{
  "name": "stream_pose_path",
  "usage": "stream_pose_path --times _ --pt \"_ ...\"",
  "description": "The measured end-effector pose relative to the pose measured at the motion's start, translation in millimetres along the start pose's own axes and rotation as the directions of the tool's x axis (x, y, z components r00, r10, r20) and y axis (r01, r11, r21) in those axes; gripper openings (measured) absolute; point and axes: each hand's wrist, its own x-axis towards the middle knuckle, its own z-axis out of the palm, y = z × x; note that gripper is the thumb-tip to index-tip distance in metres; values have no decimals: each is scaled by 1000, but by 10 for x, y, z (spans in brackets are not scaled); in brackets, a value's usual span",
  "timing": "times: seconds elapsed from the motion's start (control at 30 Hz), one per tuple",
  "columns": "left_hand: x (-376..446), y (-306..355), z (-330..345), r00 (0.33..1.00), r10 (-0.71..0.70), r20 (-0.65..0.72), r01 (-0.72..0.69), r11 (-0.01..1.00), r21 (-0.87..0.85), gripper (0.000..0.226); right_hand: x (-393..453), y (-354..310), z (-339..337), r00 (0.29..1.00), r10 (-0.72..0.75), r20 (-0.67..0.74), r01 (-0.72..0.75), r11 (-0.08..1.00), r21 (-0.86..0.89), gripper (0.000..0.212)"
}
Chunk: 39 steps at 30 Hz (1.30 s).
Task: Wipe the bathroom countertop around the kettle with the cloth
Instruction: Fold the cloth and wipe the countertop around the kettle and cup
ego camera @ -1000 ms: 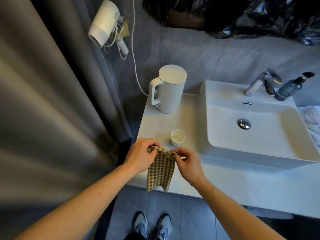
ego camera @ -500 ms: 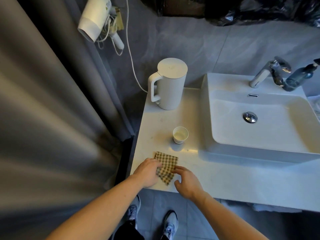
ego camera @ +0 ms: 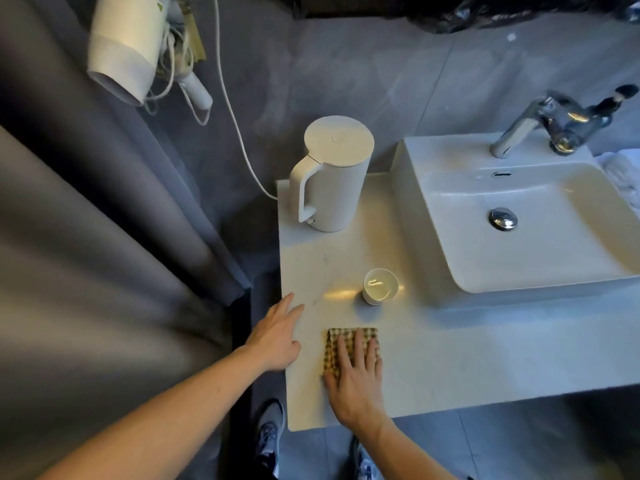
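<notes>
A white kettle [ego camera: 330, 178] stands upright at the back left of the pale countertop [ego camera: 450, 358], its handle facing left. A folded checked cloth [ego camera: 341, 337] lies flat near the front left of the counter. My right hand [ego camera: 356, 375] lies palm down on the cloth, fingers spread over it, pressing it to the surface. My left hand [ego camera: 277, 332] rests open on the counter's left edge, just left of the cloth, holding nothing.
A small white cup [ego camera: 379, 285] stands between cloth and kettle. A white basin [ego camera: 519, 220] with a chrome tap [ego camera: 526, 128] fills the right. The kettle's cord [ego camera: 239, 133] runs up the wall. A hair dryer [ego camera: 124, 50] hangs top left, and a grey curtain [ego camera: 86, 254] hangs on the left.
The cloth went from hanging between both hands to lying folded on the counter. My right hand moved on top of it. My left hand let go and shifted to the counter's left edge.
</notes>
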Motion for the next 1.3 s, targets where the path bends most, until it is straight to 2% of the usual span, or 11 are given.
stream_pose_path --times 0.33,0.43,0.53,0.73,0.83,0.9,1.03,1.2,1.3 --pt "799 -698 -256 989 139 57 -148 971 188 134 893 -463 -83 993 -88 -84 84 995 -50 68" --pt "833 -743 -249 986 163 45 -169 967 192 138 710 -392 52 987 -136 -86 127 987 -102 70" --pt "788 -733 -222 987 160 6 -159 972 175 139 518 -358 218 985 -125 -116 113 988 -108 69" --pt "812 -797 -184 994 81 -67 -75 992 98 150 1486 -642 -126 975 -122 -184 108 991 -81 68" --pt "772 -834 -106 992 47 -117 -45 999 24 148 1761 -717 -246 976 -163 -142 145 982 -124 69" --pt "723 -831 -62 989 52 -140 -57 998 -27 144 1613 -679 -218 967 -213 -143 192 971 -144 68" --pt "578 -863 50 982 119 -145 -136 984 -112 113 1159 -608 -67 955 -273 -113 260 958 -121 70" --pt "441 -1173 153 974 197 -109 -216 955 -202 83 1893 -927 -382 958 -275 -87 260 954 -149 66" --pt "400 -1333 194 973 135 -189 -186 942 -280 72 2250 -1211 -405 957 -268 -114 245 952 -185 65"
